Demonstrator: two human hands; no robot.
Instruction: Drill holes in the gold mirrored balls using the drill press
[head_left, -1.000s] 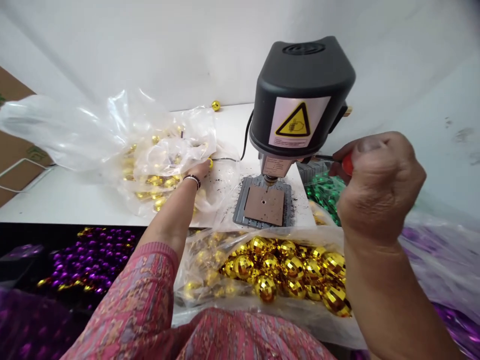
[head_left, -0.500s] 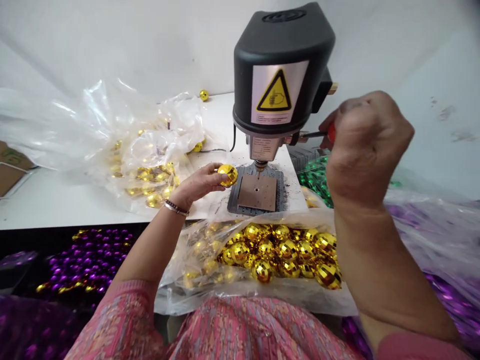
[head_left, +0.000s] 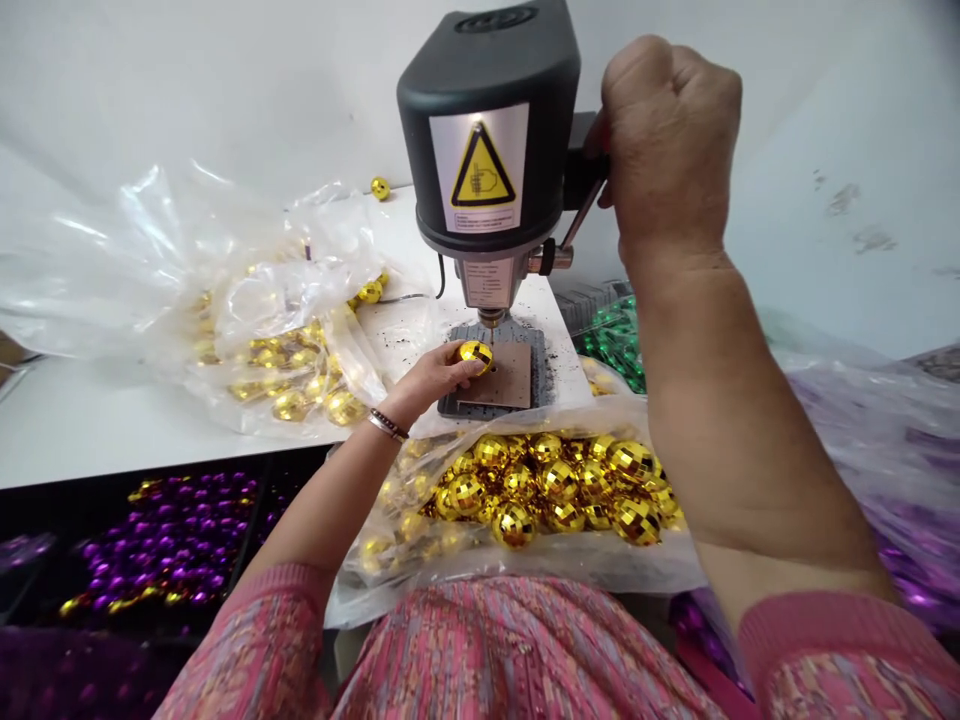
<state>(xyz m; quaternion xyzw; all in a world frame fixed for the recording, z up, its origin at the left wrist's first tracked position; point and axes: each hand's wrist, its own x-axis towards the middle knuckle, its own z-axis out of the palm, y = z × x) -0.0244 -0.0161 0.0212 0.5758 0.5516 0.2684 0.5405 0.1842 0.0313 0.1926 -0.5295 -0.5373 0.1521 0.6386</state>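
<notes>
My left hand [head_left: 442, 375] pinches a gold faceted ball [head_left: 475, 356] between thumb and fingers. The ball is just below the bit of a black drill press [head_left: 491, 90], over the left part of a brown square plate [head_left: 511, 376] with a small hole. Whether the ball touches the plate I cannot tell. High on the right, my right hand [head_left: 667, 150] is closed around the end of the press's feed lever [head_left: 585, 215]; its red knob is mostly hidden by the fingers.
An open plastic bag of gold balls [head_left: 559, 480] lies between me and the press. Another clear bag [head_left: 262, 330] with gold balls is on the white table [head_left: 75, 420] at left. Purple balls [head_left: 172, 540] sit lower left, green ones [head_left: 619, 335] right of the press.
My left hand has brought the gold ball rightward, from beside the plate to under the bit. My right hand and the lever have gone up. The whole view has shifted slightly.
</notes>
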